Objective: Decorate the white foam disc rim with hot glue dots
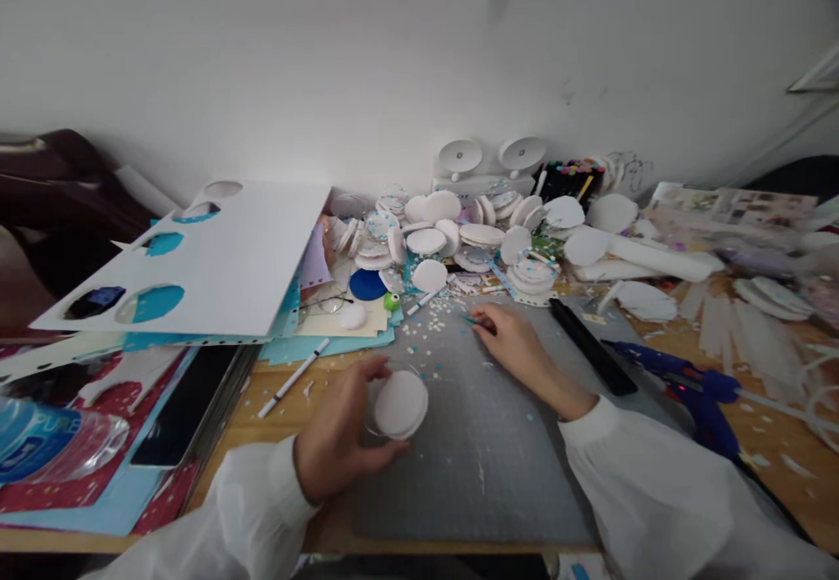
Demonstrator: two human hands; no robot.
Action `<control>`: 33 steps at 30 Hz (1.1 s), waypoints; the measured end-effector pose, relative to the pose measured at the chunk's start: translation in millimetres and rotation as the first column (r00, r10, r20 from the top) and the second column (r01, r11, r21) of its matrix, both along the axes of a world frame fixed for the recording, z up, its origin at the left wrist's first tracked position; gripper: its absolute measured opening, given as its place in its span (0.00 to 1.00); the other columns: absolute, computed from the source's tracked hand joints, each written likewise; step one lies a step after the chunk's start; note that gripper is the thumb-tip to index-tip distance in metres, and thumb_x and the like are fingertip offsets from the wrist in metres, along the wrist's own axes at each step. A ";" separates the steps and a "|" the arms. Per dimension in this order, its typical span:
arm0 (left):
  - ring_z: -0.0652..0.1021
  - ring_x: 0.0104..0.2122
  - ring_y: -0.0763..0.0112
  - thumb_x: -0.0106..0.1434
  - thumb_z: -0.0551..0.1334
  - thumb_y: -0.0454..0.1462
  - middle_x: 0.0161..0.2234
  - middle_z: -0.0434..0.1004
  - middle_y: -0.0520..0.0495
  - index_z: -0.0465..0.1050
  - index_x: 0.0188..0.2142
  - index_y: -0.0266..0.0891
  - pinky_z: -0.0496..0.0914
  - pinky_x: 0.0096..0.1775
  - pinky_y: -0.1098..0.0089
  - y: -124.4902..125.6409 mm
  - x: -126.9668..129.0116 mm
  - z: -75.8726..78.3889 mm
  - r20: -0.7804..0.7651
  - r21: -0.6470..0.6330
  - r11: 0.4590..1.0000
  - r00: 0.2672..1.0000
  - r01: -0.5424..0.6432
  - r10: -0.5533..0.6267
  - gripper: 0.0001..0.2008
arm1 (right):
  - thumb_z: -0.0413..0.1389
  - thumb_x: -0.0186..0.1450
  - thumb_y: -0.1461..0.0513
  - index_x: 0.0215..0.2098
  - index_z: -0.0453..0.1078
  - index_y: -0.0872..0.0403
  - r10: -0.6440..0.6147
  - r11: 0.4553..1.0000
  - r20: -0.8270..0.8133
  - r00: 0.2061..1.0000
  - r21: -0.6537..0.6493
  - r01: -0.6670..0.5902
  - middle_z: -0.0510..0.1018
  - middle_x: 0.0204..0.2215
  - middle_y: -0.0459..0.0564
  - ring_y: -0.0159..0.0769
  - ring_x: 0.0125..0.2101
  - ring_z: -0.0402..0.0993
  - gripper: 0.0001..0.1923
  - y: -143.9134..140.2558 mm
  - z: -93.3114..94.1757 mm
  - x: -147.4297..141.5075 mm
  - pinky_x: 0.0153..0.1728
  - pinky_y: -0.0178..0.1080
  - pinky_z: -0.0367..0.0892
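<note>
Round white disc [401,403] between left fingers [375,367]

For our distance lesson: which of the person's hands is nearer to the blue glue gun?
Right. The right hand is across the black bar from the glue gun; the left hand is farther away, at a white disc.

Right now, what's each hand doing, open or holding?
Left hand: curved around the white disc; whether gripped can't be told.
Right hand: closed, pinching a small item too tiny to identify.
</note>
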State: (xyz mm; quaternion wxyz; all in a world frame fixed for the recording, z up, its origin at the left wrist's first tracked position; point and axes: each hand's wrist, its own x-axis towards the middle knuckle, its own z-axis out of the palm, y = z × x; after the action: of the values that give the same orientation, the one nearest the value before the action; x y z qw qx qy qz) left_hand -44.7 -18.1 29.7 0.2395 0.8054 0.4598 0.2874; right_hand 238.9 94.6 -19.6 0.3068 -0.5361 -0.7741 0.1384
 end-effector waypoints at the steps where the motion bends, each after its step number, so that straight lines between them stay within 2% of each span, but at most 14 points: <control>1: 0.72 0.49 0.56 0.53 0.68 0.37 0.49 0.68 0.40 0.48 0.59 0.44 0.68 0.51 0.55 -3.2 -7.1 3.6 0.031 0.011 0.999 0.999 -0.042 0.042 0.39 | 0.52 0.60 0.69 0.38 0.71 0.56 0.010 1.000 0.022 1.000 0.009 -0.010 0.77 0.36 0.55 0.43 0.38 0.72 0.09 5.0 0.1 -2.8 0.42 0.45 0.67; 4: 0.73 0.50 0.58 0.55 0.67 0.38 0.50 0.68 0.42 0.50 0.60 0.45 0.68 0.53 0.55 -19.2 -29.4 14.6 0.105 -0.027 0.981 0.976 -0.190 0.192 0.37 | 0.51 0.61 0.70 0.37 0.73 0.57 0.047 0.998 0.072 0.996 0.031 -0.049 0.76 0.37 0.58 0.46 0.41 0.71 0.10 20.3 1.0 -11.7 0.45 0.49 0.64; 7: 0.71 0.53 0.56 0.56 0.66 0.39 0.53 0.67 0.43 0.52 0.60 0.47 0.66 0.56 0.52 -42.1 -53.0 21.0 0.199 -0.115 0.909 0.887 -0.401 0.416 0.36 | 0.50 0.62 0.71 0.36 0.74 0.58 0.114 0.992 0.099 0.988 0.035 -0.118 0.76 0.35 0.59 0.46 0.40 0.70 0.11 27.6 3.0 -19.1 0.44 0.49 0.65; 12: 0.71 0.54 0.50 0.52 0.69 0.42 0.53 0.69 0.44 0.56 0.58 0.50 0.65 0.57 0.49 -77.9 -86.6 18.4 0.250 -0.213 0.778 0.737 -0.591 0.628 0.37 | 0.50 0.62 0.72 0.36 0.74 0.55 0.321 0.946 0.101 0.942 0.009 -0.324 0.76 0.35 0.53 0.40 0.40 0.71 0.13 2.3 8.3 -21.6 0.43 0.42 0.67; 14: 0.71 0.54 0.48 0.50 0.69 0.44 0.53 0.69 0.44 0.58 0.58 0.50 0.64 0.57 0.49 -86.6 -92.3 17.1 0.275 -0.247 0.731 0.677 -0.636 0.682 0.37 | 0.51 0.62 0.72 0.37 0.74 0.52 0.394 0.919 0.092 0.915 -0.005 -0.395 0.76 0.36 0.50 0.37 0.40 0.72 0.13 -10.8 10.9 -18.0 0.43 0.39 0.67; 16: 0.69 0.56 0.47 0.50 0.69 0.45 0.55 0.68 0.44 0.58 0.58 0.50 0.62 0.58 0.50 -90.6 -93.5 17.3 0.283 -0.271 0.701 0.641 -0.660 0.713 0.38 | 0.51 0.63 0.71 0.38 0.73 0.51 0.410 0.912 0.078 0.909 -0.005 -0.411 0.77 0.36 0.49 0.36 0.40 0.72 0.13 -14.9 12.8 -13.3 0.43 0.39 0.68; 18: 0.68 0.57 0.47 0.50 0.69 0.44 0.56 0.67 0.44 0.58 0.59 0.50 0.64 0.58 0.51 -90.7 -92.7 18.1 0.271 -0.275 0.703 0.649 -0.655 0.711 0.38 | 0.51 0.64 0.69 0.40 0.73 0.52 0.366 0.930 0.064 0.929 0.011 -0.367 0.77 0.37 0.51 0.38 0.40 0.72 0.11 -7.4 13.0 -9.8 0.43 0.42 0.68; 21: 0.71 0.55 0.47 0.50 0.70 0.42 0.55 0.69 0.44 0.58 0.58 0.50 0.68 0.55 0.52 -88.1 -91.1 19.0 0.263 -0.255 0.753 0.706 -0.606 0.658 0.38 | 0.50 0.64 0.69 0.39 0.73 0.55 0.278 0.959 0.048 0.959 0.049 -0.281 0.76 0.37 0.55 0.43 0.42 0.70 0.11 14.0 10.2 -11.8 0.45 0.48 0.65; 23: 0.71 0.55 0.48 0.50 0.70 0.41 0.56 0.68 0.44 0.56 0.59 0.51 0.68 0.56 0.52 -88.1 -90.2 19.2 0.255 -0.252 0.776 0.734 -0.579 0.630 0.38 | 0.49 0.63 0.70 0.38 0.73 0.55 0.268 0.961 0.038 0.963 0.064 -0.270 0.75 0.37 0.56 0.44 0.42 0.70 0.12 21.9 8.4 -17.6 0.46 0.50 0.64; 25: 0.70 0.56 0.48 0.51 0.69 0.42 0.56 0.67 0.45 0.56 0.59 0.52 0.69 0.55 0.53 -90.2 -89.6 19.3 0.241 -0.256 0.779 0.743 -0.572 0.625 0.37 | 0.49 0.63 0.71 0.37 0.74 0.54 0.325 0.944 0.028 0.945 0.054 -0.326 0.76 0.36 0.54 0.41 0.41 0.70 0.13 18.4 8.1 -24.1 0.46 0.47 0.65; 29: 0.70 0.55 0.48 0.54 0.67 0.43 0.56 0.67 0.44 0.56 0.58 0.52 0.69 0.55 0.51 -93.0 -88.5 19.0 0.211 -0.262 0.762 0.736 -0.592 0.643 0.34 | 0.52 0.61 0.71 0.36 0.74 0.50 0.469 0.883 -0.001 0.883 0.001 -0.469 0.77 0.34 0.47 0.35 0.39 0.72 0.13 -8.4 12.7 -25.4 0.44 0.39 0.67; 31: 0.70 0.55 0.49 0.54 0.67 0.41 0.55 0.67 0.43 0.55 0.59 0.50 0.68 0.56 0.50 -89.4 -85.5 19.1 0.199 -0.238 0.792 0.769 -0.563 0.607 0.35 | 0.52 0.63 0.69 0.38 0.74 0.50 0.439 0.898 -0.031 0.898 -0.003 -0.439 0.77 0.36 0.48 0.35 0.40 0.72 0.12 -16.9 16.2 -18.2 0.44 0.39 0.67; 33: 0.71 0.54 0.50 0.54 0.67 0.40 0.55 0.67 0.43 0.53 0.59 0.49 0.68 0.56 0.50 -80.9 -78.8 19.5 0.199 -0.198 0.840 0.819 -0.505 0.539 0.36 | 0.51 0.64 0.67 0.40 0.73 0.51 0.357 0.934 -0.058 0.932 0.008 -0.357 0.76 0.37 0.50 0.38 0.41 0.71 0.11 -17.6 19.2 -9.0 0.44 0.42 0.66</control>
State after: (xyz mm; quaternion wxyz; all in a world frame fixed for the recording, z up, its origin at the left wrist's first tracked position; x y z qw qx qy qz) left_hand -123.5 -98.9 49.3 0.2612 0.5878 0.6481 0.4078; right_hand 230.0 77.1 -0.4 0.2984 -0.3829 -0.8491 0.2083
